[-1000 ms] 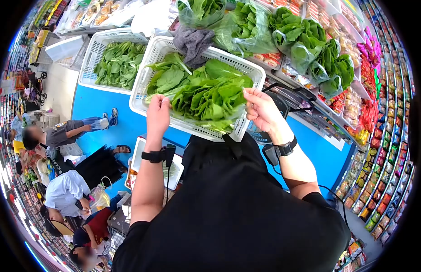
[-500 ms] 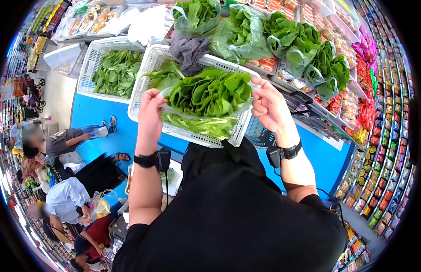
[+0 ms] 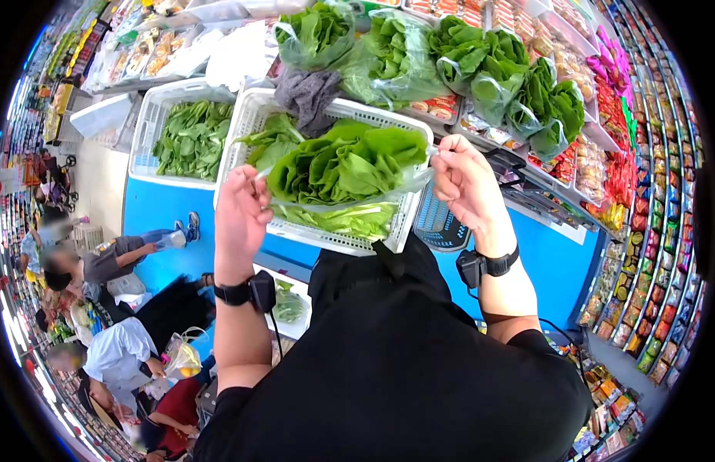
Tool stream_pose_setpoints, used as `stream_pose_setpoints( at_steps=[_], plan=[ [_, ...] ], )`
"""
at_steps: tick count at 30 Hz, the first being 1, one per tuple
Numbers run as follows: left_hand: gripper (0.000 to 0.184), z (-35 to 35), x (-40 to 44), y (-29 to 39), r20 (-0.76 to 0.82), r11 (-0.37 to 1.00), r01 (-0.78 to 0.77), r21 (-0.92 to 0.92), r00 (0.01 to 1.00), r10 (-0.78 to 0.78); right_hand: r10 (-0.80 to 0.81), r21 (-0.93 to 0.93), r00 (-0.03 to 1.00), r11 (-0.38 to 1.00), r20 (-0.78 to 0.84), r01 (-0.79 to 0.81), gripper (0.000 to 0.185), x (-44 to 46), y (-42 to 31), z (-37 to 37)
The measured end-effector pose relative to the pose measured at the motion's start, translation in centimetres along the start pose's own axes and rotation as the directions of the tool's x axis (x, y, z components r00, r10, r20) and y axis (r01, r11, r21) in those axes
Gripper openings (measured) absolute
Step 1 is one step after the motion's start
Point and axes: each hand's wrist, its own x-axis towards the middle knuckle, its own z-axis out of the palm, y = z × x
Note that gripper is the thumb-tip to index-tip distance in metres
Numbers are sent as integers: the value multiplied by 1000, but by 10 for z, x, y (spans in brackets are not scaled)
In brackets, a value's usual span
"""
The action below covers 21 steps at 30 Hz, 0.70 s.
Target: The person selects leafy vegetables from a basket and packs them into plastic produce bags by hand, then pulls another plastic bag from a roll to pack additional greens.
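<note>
A clear plastic bag (image 3: 416, 183) full of broad-leaved lettuce (image 3: 338, 165) is stretched between my hands, above a white slotted basket (image 3: 403, 225). My left hand (image 3: 244, 212) pinches the bag's left edge with thumb and fingertips. At the opposite edge, my right hand (image 3: 467, 183) grips the plastic the same way, its lower fingers curled. Loose, paler greens (image 3: 338, 221) lie in the basket below the bag, and more leaves show behind it. A grey cloth (image 3: 307, 96) is draped over the basket's far rim.
Another white basket (image 3: 145, 150) of greens stands on the left. Several bagged lettuces (image 3: 496, 69) line the display ahead, among packaged foods. Near my waist is a white tray (image 3: 299, 327) with a wrapped vegetable. Several people (image 3: 122, 350) are in the aisle at left.
My hands have spread slightly apart, the left one moving left and down, pulling the bag wider. The lettuce has shifted a little to the left in the bag.
</note>
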Motion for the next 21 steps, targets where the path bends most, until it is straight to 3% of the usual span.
stream_pose_setpoints(
  at_steps=[3,6,12,14,16,21],
  plan=[
    [19,7,-12,-11,38,998,8,68,999,-11,-11,-129,1000,991,21,14,10,-13,1,-8],
    [20,15,-13,-22,77,995,-29,96,997,22,-48,-130,999,990,22,50,10,-31,-9,-23],
    [23,70,-32,-49,277,979,23,203,958,-80,-301,-379,947,894,-112,239,12,-88,-50,-57],
    [27,78,-28,-61,229,980,60,190,968,-104,-326,-344,935,901,-140,263,13,-105,-62,-75],
    [29,99,-34,-68,357,988,132,86,921,-154,-370,-385,922,871,-110,304,14,-129,-66,-82],
    [33,132,-63,-95,416,991,90,102,901,-124,-355,-454,926,852,-129,263,15,-159,-68,-111]
  ],
)
